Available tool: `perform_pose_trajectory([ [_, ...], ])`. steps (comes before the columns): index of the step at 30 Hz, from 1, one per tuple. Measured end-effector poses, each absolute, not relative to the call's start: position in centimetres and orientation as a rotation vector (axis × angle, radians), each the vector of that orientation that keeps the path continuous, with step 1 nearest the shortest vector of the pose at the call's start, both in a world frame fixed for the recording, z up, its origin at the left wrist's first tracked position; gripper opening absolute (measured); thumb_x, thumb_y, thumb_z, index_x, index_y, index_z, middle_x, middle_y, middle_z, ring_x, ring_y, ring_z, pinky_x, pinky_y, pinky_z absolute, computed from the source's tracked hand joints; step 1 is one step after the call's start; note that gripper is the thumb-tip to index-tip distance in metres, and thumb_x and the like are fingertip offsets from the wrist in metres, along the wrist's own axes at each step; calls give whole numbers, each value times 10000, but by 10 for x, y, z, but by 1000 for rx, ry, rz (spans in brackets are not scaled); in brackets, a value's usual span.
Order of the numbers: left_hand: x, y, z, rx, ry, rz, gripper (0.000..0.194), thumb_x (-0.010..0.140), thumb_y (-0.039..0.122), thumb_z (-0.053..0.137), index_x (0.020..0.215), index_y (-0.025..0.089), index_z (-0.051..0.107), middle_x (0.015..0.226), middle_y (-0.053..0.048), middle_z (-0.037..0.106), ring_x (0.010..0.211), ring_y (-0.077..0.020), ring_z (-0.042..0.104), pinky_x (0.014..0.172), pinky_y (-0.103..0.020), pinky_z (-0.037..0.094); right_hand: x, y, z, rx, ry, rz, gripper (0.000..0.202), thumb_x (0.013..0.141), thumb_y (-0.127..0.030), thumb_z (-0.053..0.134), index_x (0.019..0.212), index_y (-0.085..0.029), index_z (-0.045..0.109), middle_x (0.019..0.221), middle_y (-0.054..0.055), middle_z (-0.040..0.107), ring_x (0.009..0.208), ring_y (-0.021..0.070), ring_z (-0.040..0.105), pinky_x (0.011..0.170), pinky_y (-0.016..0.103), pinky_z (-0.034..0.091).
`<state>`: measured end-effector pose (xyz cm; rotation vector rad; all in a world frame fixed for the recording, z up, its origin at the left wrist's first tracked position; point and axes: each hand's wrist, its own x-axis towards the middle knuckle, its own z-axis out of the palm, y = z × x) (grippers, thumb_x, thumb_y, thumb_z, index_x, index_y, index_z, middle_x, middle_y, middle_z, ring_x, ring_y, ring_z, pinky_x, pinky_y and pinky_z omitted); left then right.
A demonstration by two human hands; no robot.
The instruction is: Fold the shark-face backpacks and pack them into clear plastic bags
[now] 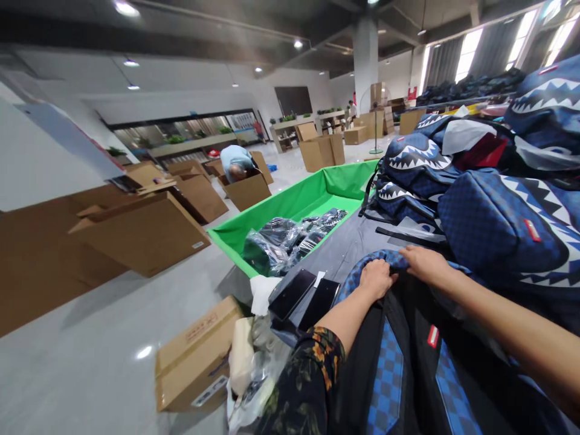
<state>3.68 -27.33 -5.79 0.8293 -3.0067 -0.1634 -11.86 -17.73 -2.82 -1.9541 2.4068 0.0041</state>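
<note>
A blue-and-black checkered backpack [386, 368] lies in front of me, its straps and back side facing up. My left hand [377, 280] is closed on its top edge, fingers curled over the rim. Close beside it, my right hand [425, 264] grips the same edge from the right, its fingertips partly hidden. Two dark phone-like slabs [292, 294] lie just left of the backpack on the grey table surface [347, 244]. More checkered backpacks with white shark teeth [502, 211] are piled to the right.
A green fabric bin [290, 202] holding plastic-wrapped bags [276, 241] stands beyond the table. A closed carton [199, 356] sits on the floor at the lower left, near plastic wrapping [265, 362]. Large open cartons [145, 232] stand further left, where a person [236, 162] bends over one.
</note>
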Motion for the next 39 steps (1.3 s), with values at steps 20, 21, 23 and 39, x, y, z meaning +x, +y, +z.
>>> perform_pose_trajectory([
  [20, 38, -238, -85, 727, -2804, -329, 817, 865, 832, 509, 1347, 181, 618, 1312, -113, 673, 1221, -332, 583, 1072, -526, 502, -178, -133, -56, -1684, 2492, -92, 365, 908, -81, 539, 1247, -121, 666, 1265, 165, 703, 1188, 261, 682, 1001, 315, 526],
  [21, 40, -237, -87, 728, -2778, -318, 791, 880, 808, 519, 1353, 180, 608, 1321, -111, 672, 1233, -329, 577, 1094, -541, 484, -181, -139, -54, -1626, 2508, -37, 326, 893, -72, 556, 1189, -104, 688, 1224, 181, 719, 1174, 286, 690, 981, 328, 534],
  [23, 40, -236, -88, 736, -2751, -286, 762, 898, 768, 541, 1346, 156, 603, 1333, -125, 671, 1259, -331, 565, 1145, -567, 438, -181, -147, -52, -1535, 2542, 35, 295, 861, -43, 561, 1105, -100, 717, 1178, 198, 736, 1168, 337, 694, 919, 355, 553],
  [39, 25, -237, -100, 882, -2445, -275, 602, 824, 594, 729, 1187, 114, 706, 1211, -146, 741, 1240, -330, 643, 1192, -540, 484, -144, -209, -26, -1720, 2427, 61, 531, 934, -256, 649, 1450, -152, 585, 1496, 127, 580, 1371, 237, 572, 1103, 290, 480],
])
